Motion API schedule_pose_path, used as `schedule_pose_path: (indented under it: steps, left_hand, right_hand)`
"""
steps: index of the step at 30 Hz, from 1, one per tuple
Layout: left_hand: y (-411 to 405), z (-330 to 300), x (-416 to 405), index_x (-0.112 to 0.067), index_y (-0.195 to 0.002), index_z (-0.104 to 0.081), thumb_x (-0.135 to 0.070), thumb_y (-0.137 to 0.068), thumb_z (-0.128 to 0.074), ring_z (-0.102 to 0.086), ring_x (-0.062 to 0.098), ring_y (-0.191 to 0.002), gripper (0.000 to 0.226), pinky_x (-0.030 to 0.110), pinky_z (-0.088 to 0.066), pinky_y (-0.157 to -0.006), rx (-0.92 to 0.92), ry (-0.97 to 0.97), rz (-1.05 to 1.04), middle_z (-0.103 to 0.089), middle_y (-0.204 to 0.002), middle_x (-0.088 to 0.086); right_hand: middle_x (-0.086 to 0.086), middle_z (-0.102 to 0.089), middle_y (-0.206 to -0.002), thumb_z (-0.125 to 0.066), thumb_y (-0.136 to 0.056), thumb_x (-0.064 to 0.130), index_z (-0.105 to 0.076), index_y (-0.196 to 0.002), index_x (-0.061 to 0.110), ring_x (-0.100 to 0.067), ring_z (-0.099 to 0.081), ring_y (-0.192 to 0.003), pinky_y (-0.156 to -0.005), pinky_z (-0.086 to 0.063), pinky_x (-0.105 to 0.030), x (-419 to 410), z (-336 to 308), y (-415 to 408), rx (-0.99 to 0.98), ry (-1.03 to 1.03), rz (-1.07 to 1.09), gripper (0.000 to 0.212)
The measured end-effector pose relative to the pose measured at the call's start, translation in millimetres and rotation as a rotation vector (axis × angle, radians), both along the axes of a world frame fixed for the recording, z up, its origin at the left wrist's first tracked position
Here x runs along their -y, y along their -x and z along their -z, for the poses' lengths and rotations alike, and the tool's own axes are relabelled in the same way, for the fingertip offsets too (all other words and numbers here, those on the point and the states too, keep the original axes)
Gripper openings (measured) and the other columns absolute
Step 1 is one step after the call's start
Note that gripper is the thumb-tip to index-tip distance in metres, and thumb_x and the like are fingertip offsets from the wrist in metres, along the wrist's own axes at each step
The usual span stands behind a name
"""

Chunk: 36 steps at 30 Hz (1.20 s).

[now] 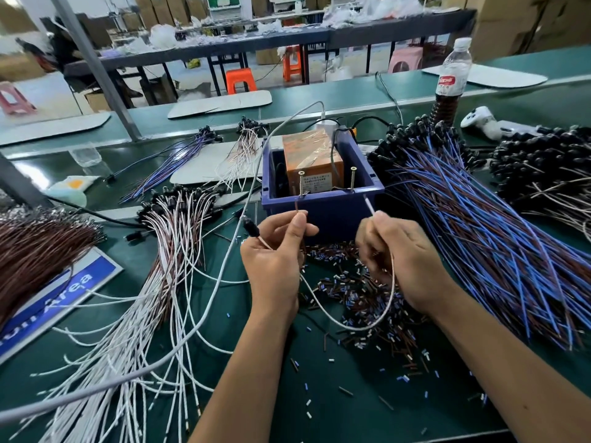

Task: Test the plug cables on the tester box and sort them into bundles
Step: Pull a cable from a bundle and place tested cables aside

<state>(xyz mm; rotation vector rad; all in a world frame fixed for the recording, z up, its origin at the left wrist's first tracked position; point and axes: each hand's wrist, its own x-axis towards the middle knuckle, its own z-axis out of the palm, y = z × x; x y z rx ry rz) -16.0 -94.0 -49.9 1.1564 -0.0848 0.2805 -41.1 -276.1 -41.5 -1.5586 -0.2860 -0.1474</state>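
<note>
Two screws [301, 183] rise from one blue tester box [323, 206]. Left hand [275, 251] pinches the brown wire end [297, 207], right hand [399, 257] the white end [369, 204]; its plug [251, 227] half hidden.

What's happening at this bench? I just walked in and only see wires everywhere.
A person is testing a plug cable on the tester box, which sits in a blue bin. The left hand pinches the brown lead, the right hand pinches the white one, and each tip is raised toward one of two upright screws on the bin's front edge. Cable bundles lie on both sides, and cut insulation bits litter the mat.
</note>
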Motion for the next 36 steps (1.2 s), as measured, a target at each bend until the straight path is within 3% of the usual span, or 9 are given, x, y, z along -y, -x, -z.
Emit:
schedule_pose_path:
  steps: [3,8,21,26,32,36]
  left_hand:
    - [-1,1,-1,-0.010,-0.101,-0.067,-0.010,-0.095,-0.072,-0.060,0.010,-0.055,0.008,0.018,-0.044,-0.056,0.053,-0.067,-0.165,-0.076,-0.079,0.015]
    - [-2,0,-2,-0.013,-0.091,-0.070,-0.009,-0.096,-0.071,-0.074,0.014,-0.072,0.007,0.019,-0.053,-0.071,0.094,-0.187,-0.334,-0.077,-0.077,0.003]
    - [-10,-6,-3,-0.015,-0.087,-0.076,-0.014,-0.094,-0.074,-0.073,0.010,-0.071,0.007,0.018,-0.054,-0.073,0.095,-0.231,-0.292,-0.077,-0.074,0.000]
    - [-13,-7,-3,-0.012,-0.086,-0.076,-0.013,-0.094,-0.074,-0.074,0.014,-0.072,0.008,0.033,-0.060,-0.079,0.135,-0.286,-0.272,-0.077,-0.074,-0.002]
    - [-11,-8,-4,-0.014,-0.085,-0.076,-0.014,-0.094,-0.074,-0.073,0.010,-0.072,0.009,0.021,-0.055,-0.077,0.127,-0.292,-0.289,-0.077,-0.074,-0.003]
    - [-3,-11,-6,-0.017,-0.085,-0.074,-0.012,-0.094,-0.072,-0.073,0.011,-0.072,0.011,0.022,-0.055,-0.075,0.161,-0.249,-0.460,-0.076,-0.073,-0.004]
  right_hand:
    - [-0.004,-0.044,-0.057,-0.034,-0.114,0.030,-0.048,-0.067,0.011,-0.017,-0.038,-0.042,-0.042,-0.032,-0.025,-1,1,-3,0.050,-0.009,0.196,0.053]
    - [-0.007,-0.040,-0.049,-0.036,-0.114,0.029,-0.051,-0.061,0.012,-0.018,-0.033,-0.036,-0.040,-0.028,-0.019,-11,-5,-14,0.004,-0.063,0.228,0.058]
    - [-0.006,-0.037,-0.046,-0.034,-0.114,0.025,-0.047,-0.056,0.012,-0.018,-0.030,-0.034,-0.039,-0.024,-0.021,-27,-10,-19,0.013,-0.027,0.110,0.061]
    - [-0.008,-0.037,-0.047,-0.034,-0.114,0.025,-0.046,-0.056,0.010,-0.019,-0.032,-0.035,-0.040,-0.025,-0.020,-26,-8,-20,0.026,0.001,0.126,0.062]
    - [-0.006,-0.039,-0.047,-0.034,-0.115,0.026,-0.046,-0.056,0.010,-0.018,-0.032,-0.035,-0.039,-0.025,-0.022,-26,-8,-21,0.039,0.011,0.124,0.062]
    - [-0.007,-0.038,-0.047,-0.034,-0.114,0.026,-0.046,-0.058,0.008,-0.019,-0.032,-0.034,-0.040,-0.026,-0.023,-22,-7,-16,0.056,-0.008,0.138,0.060]
